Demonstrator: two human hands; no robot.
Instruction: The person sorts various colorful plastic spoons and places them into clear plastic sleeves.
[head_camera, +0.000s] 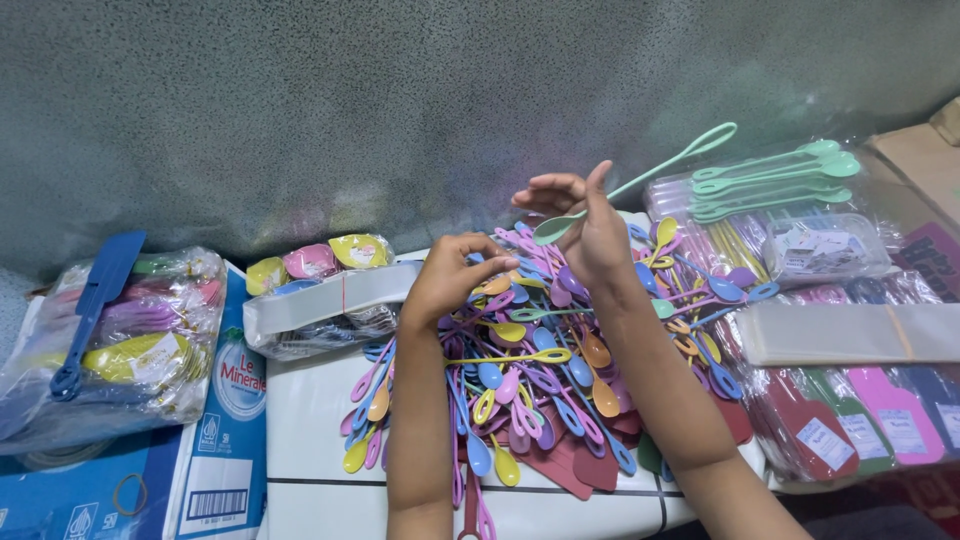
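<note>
Mint spoon sits pinched between my right hand's thumb and fingers, raised above the pile. My left hand curls loosely, fingertips touching spoons beneath.

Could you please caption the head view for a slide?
Right hand lifts a mint spoon; left hand digs into pastel spoons.

A long mint-green plastic spoon, lifted clear and slanting toward two o'clock with its bowl at the low end, hangs above a heaped pile of pastel spoons spread across the white surface.
</note>
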